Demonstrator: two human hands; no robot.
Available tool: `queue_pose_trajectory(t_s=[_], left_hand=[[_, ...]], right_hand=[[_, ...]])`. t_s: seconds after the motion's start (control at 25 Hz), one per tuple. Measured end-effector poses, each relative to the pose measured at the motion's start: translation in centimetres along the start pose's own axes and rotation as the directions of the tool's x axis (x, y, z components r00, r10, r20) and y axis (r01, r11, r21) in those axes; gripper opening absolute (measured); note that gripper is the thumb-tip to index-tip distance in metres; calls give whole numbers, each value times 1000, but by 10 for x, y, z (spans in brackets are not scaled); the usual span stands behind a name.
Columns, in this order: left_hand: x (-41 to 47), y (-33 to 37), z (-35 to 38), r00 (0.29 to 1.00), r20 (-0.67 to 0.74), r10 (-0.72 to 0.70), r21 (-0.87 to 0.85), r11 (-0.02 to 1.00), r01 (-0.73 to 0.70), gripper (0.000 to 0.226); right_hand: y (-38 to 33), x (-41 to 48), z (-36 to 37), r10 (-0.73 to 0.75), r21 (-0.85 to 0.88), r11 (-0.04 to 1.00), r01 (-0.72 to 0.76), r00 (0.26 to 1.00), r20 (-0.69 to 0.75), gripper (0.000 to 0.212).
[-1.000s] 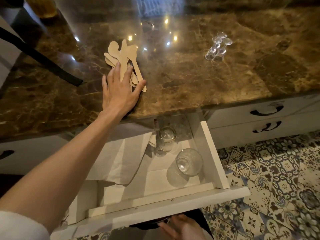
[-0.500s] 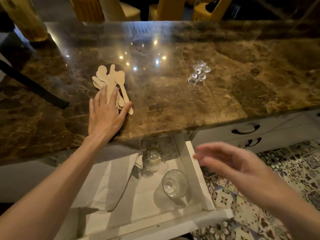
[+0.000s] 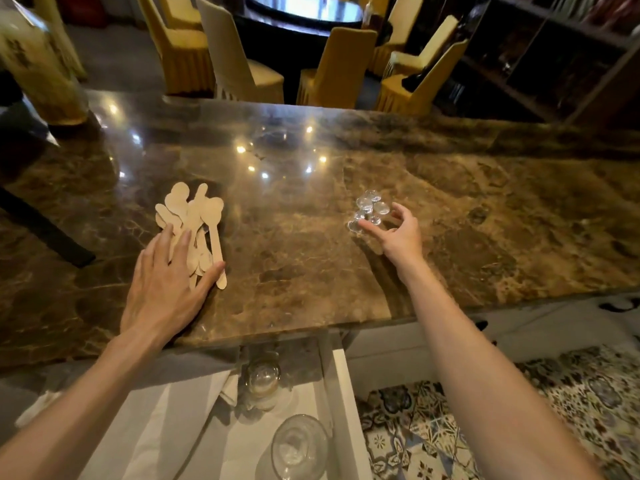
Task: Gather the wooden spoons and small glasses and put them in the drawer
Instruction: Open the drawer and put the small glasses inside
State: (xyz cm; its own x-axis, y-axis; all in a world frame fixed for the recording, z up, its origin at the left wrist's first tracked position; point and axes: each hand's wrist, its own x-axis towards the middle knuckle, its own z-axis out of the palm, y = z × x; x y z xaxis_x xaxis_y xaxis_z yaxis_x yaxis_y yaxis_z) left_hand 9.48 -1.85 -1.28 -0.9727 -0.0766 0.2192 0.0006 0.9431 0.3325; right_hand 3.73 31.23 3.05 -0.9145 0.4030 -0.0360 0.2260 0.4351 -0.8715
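A pile of pale wooden spoons point(image 3: 194, 216) lies on the brown marble counter point(image 3: 311, 244), left of centre. My left hand point(image 3: 166, 285) rests flat on the handle ends of the spoons, fingers straight. A cluster of several small clear glasses point(image 3: 369, 209) stands on the counter to the right. My right hand point(image 3: 394, 233) reaches to them with fingers spread, fingertips at the near edge of the cluster. The white drawer point(image 3: 341, 386) stands open below the counter edge.
Inside the drawer lie a white cloth point(image 3: 166, 424) and two larger glasses point(image 3: 298, 448). A large jar point(image 3: 38, 64) stands at the counter's far left. Yellow-covered chairs point(image 3: 339, 67) stand beyond the counter. Patterned floor tiles point(image 3: 485, 410) show at lower right.
My right hand has risen from below the drawer front and reached across the counter to the small glasses. My left hand stays on the spoons. The view has tilted upward.
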Motion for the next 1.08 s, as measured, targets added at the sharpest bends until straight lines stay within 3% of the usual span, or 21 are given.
queue_pose_trajectory(t_s=[0.28, 0.56, 0.72, 1.08], left_hand=[[3, -4, 6, 999, -30, -13, -1, 1000, 13, 94], [2, -3, 6, 999, -26, -18, 16, 1000, 18, 85], [2, 1, 1, 999, -15, -32, 11, 999, 32, 84], [1, 3, -2, 1000, 6, -30, 16, 999, 29, 85]], right_hand=[[1, 30, 5, -122, -70, 988, 134, 980, 159, 80], [2, 39, 15, -259, -164, 949, 268, 963, 72, 62], [1, 40, 22, -273, -165, 948, 273, 962, 18, 54], [-5, 42, 16, -261, -67, 962, 266, 962, 74, 46]])
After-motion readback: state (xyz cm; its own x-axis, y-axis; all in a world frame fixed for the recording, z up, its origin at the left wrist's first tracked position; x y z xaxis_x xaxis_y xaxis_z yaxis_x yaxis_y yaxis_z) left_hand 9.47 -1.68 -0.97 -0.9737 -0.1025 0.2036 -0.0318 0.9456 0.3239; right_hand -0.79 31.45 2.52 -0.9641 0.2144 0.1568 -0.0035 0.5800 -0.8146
